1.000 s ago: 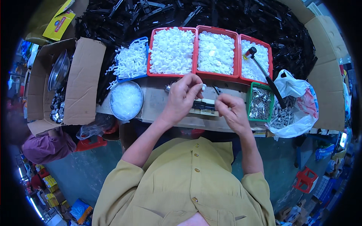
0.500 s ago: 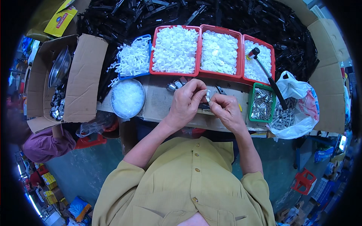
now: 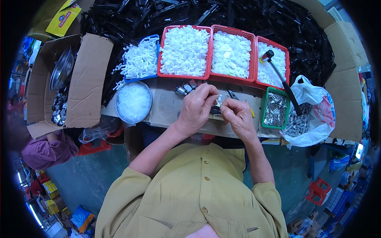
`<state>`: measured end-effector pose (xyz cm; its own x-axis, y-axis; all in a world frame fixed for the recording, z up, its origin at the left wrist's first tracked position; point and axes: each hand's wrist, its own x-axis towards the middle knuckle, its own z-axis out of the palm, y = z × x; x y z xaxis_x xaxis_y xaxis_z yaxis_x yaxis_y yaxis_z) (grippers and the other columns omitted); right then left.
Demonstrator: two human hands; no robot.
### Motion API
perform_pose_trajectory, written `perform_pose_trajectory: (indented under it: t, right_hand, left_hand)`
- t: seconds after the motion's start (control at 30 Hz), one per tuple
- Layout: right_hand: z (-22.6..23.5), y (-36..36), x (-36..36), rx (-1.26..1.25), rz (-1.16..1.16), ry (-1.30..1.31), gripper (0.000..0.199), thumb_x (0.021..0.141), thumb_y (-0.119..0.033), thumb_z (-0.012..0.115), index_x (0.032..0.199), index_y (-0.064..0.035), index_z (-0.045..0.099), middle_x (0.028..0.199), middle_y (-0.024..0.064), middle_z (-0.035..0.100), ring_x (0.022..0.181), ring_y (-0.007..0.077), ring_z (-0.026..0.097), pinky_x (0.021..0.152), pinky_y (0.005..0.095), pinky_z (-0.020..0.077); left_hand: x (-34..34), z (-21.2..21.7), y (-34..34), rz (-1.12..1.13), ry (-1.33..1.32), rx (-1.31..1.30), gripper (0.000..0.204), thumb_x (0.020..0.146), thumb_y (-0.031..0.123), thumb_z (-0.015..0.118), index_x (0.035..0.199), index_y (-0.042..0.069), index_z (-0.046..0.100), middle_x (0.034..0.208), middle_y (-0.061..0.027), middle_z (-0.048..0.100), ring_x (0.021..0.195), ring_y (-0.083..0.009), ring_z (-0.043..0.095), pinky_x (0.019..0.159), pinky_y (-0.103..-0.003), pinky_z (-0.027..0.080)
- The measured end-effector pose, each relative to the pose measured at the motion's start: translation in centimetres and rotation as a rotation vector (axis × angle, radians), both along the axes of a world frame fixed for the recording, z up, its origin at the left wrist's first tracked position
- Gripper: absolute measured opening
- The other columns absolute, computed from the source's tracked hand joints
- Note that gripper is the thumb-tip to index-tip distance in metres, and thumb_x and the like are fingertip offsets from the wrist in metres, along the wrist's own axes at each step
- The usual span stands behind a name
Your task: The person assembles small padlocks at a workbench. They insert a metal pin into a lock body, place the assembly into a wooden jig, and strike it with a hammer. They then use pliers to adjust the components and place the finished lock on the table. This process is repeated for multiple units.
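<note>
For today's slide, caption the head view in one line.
Left hand and right hand pinch a small black part together before red trays of white plastic pieces.

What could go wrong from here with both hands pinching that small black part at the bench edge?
1. The small black part is pinched between the left hand and right hand near the bench's front edge; a slip could drop it to the floor.
2. The hammer lies slanted across the red tray and green tray; a right-hand reach might knock it.

Left hand [image 3: 197, 106] and right hand [image 3: 238, 114], fingertips together
</note>
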<state>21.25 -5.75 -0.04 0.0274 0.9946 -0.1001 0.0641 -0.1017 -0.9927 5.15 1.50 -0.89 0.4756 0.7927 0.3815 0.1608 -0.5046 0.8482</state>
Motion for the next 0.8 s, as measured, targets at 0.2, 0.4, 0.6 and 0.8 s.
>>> perform_pose_trajectory:
  t: [0.2, 0.4, 0.6, 0.8]
  right_hand:
    - [-0.28, -0.37, 0.36, 0.035, -0.03, -0.004, 0.022, 0.093, -0.009, 0.058, 0.075, 0.0019, 0.051, 0.066, -0.0032, 0.043, 0.065, 0.0041, 0.039, 0.057, 0.0261, 0.0336]
    - [0.04, -0.57, -0.18, 0.071, -0.073, -0.051, 0.02, 0.092, -0.008, 0.059, 0.076, 0.0029, 0.053, 0.066, 0.0002, 0.045, 0.064, 0.0061, 0.04, 0.057, 0.0274, 0.0358]
    - [0.34, -0.65, -0.19, 0.077, -0.073, -0.101, 0.018, 0.091, -0.007, 0.06, 0.078, 0.0039, 0.055, 0.067, 0.0025, 0.047, 0.064, 0.0069, 0.042, 0.058, 0.0278, 0.0379]
    - [0.04, -0.52, -0.58, 0.054, -0.08, -0.102, 0.017, 0.091, -0.006, 0.059, 0.079, 0.0048, 0.057, 0.068, 0.0025, 0.048, 0.065, 0.0065, 0.044, 0.058, 0.0274, 0.0386]
  left_hand:
    - [0.6, 0.12, -0.52, -0.003, -0.059, -0.173, 0.002, 0.097, -0.002, 0.059, 0.097, -0.003, 0.058, 0.081, -0.0082, 0.062, 0.072, -0.0142, 0.067, 0.064, -0.027, 0.053]
    - [0.56, -0.48, -0.59, 0.023, 0.014, -0.036, 0.002, 0.098, 0.0, 0.059, 0.098, -0.003, 0.058, 0.08, -0.0069, 0.063, 0.073, -0.0126, 0.066, 0.066, -0.026, 0.053]
    - [0.66, -0.32, -1.12, 0.018, -0.065, -0.248, 0.005, 0.099, 0.002, 0.059, 0.1, -0.002, 0.059, 0.081, -0.0055, 0.063, 0.074, -0.0103, 0.065, 0.067, -0.026, 0.054]
    - [0.26, -0.47, -0.92, 0.009, -0.087, -0.328, 0.006, 0.099, 0.003, 0.059, 0.101, -0.003, 0.059, 0.083, -0.0053, 0.064, 0.075, -0.0101, 0.065, 0.068, -0.025, 0.054]
